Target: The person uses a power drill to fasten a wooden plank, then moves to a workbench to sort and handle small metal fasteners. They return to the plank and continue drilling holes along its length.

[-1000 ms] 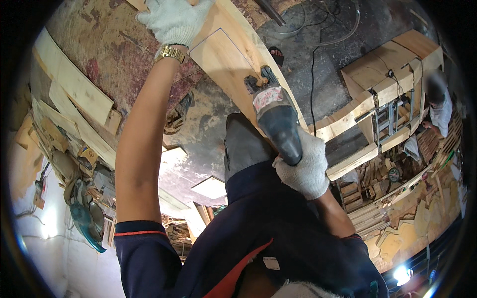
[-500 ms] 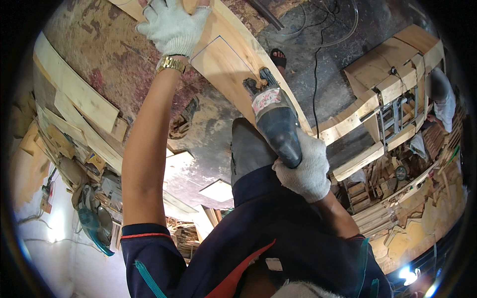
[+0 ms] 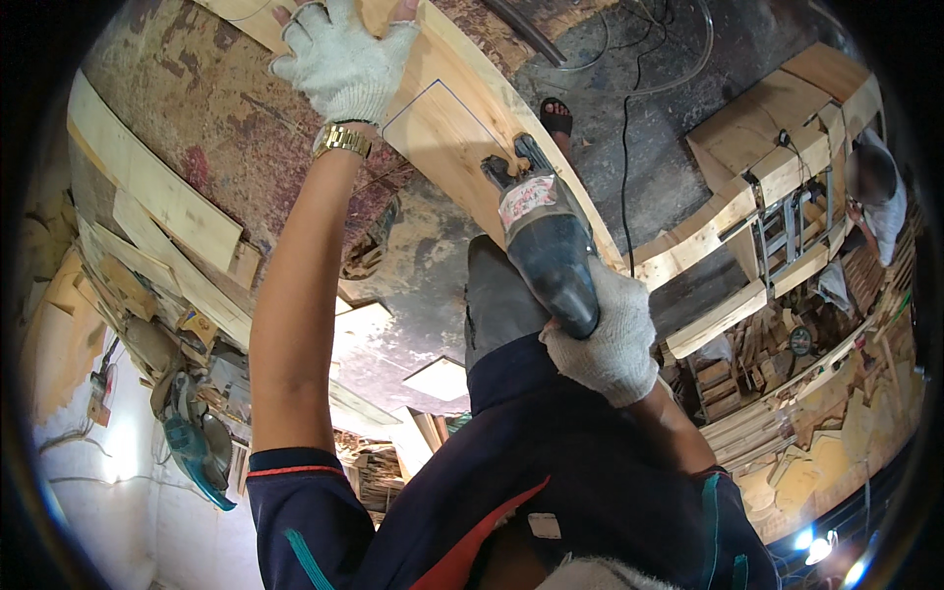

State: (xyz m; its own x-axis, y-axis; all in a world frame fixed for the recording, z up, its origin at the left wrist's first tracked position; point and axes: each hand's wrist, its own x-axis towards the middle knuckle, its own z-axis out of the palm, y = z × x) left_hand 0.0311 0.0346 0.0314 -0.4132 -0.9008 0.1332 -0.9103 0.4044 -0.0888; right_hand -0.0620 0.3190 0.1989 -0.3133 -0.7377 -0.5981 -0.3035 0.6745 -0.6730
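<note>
A long pale wooden board [image 3: 447,118] with a pencilled outline runs diagonally across the top. My left hand [image 3: 344,64], in a white knit glove with a gold watch at the wrist, presses flat on the board's upper end. My right hand [image 3: 605,339], also gloved, grips the rear handle of a dark grey power saw [image 3: 541,241]. The saw's nose rests on the board's lower edge beside the drawn line. My bent knee in grey trousers [image 3: 501,305] sits just under the tool.
Stacked planks [image 3: 157,206] and offcuts lie at the left, with a teal circular saw [image 3: 197,447] below them. A sandalled foot [image 3: 557,116] stands beyond the board. A black cable [image 3: 625,147] trails over the floor. Wooden frames [image 3: 757,167] and another person [image 3: 875,192] are at the right.
My left hand has slid a little farther up the board. The saw and my right hand stay in almost the same place on the board's edge.
</note>
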